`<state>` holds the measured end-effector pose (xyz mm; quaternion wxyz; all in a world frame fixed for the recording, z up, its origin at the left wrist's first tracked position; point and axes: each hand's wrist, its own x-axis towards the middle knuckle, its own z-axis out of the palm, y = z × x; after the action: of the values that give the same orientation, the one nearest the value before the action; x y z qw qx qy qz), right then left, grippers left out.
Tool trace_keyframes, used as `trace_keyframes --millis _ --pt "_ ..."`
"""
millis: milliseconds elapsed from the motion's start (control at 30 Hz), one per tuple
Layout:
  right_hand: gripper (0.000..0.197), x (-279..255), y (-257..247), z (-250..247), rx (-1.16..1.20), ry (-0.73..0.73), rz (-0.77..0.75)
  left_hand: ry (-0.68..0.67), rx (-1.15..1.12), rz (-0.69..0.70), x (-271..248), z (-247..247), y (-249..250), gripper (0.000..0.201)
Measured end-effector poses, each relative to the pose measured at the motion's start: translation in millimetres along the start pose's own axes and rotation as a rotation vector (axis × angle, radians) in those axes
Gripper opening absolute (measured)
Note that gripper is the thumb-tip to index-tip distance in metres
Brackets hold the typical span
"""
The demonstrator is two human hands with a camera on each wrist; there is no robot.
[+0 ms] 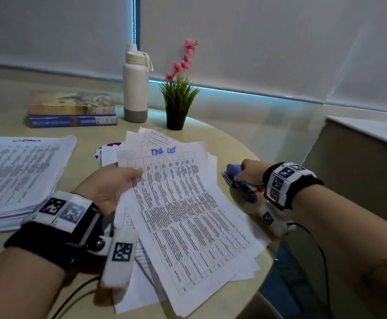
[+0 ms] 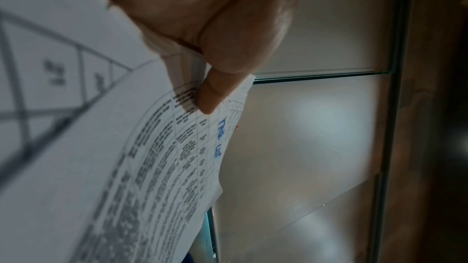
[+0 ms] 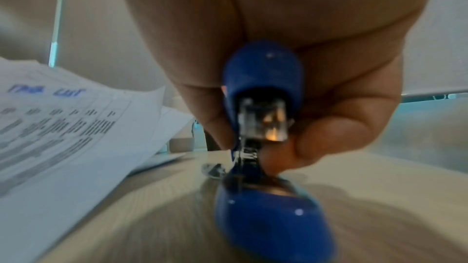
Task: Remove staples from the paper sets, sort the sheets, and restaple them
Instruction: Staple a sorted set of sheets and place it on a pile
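Note:
My left hand (image 1: 116,180) holds a fanned set of printed sheets (image 1: 187,215) lifted over the table, thumb on the top page near its left edge. The top page carries a table and blue handwriting. In the left wrist view my thumb (image 2: 217,91) pinches the paper set (image 2: 121,167) near its corner. My right hand (image 1: 248,172) grips a blue stapler (image 1: 240,184) at the table's right side. In the right wrist view my fingers (image 3: 316,137) curl round the upper arm of the stapler (image 3: 263,79), its jaws spread apart, and its blue base (image 3: 273,221) lies on the table.
A thick paper stack (image 1: 19,176) lies at the left. Two books (image 1: 72,110), a white bottle (image 1: 135,86) and a potted plant with pink flowers (image 1: 178,97) stand at the back. The round table's edge (image 1: 268,268) curves close on the right, by a low cabinet (image 1: 360,157).

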<state>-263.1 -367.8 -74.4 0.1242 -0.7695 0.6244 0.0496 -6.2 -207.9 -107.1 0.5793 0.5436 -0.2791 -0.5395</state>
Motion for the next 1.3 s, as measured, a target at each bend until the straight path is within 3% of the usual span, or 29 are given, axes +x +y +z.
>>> trace_keyframes --millis 100,200,300,367,433,567,800,1033,1300 --pt "0.020 -6 -3 -6 0.035 0.007 -0.020 -0.007 -0.024 0.005 -3 3 0 0.030" --pt "0.011 -23 -9 -23 0.185 0.238 -0.160 0.006 -0.049 0.014 -5 5 2 0.031" --pt "0.047 -58 -32 -35 0.348 0.467 -0.407 -0.026 -0.037 0.060 -9 8 3 0.029" --pt "0.058 -85 -56 -35 0.292 0.441 -0.624 -0.058 -0.029 0.108 -14 13 5 0.027" --pt "0.063 -100 -76 -27 0.155 0.416 -0.735 -0.076 -0.010 0.183 -20 17 8 0.028" --pt "0.064 -106 -94 -11 0.033 0.451 -0.730 -0.086 0.034 0.269 -25 18 13 0.025" --pt "0.062 -108 -105 -3 0.052 0.499 -0.712 -0.047 0.040 0.308 -25 19 11 0.031" --pt "0.061 -107 -110 2 0.078 0.518 -0.723 0.017 0.119 0.403 -23 18 9 0.023" --pt "0.065 -101 -112 1 -0.025 0.592 -0.761 -0.004 0.131 0.400 -25 16 9 0.022"
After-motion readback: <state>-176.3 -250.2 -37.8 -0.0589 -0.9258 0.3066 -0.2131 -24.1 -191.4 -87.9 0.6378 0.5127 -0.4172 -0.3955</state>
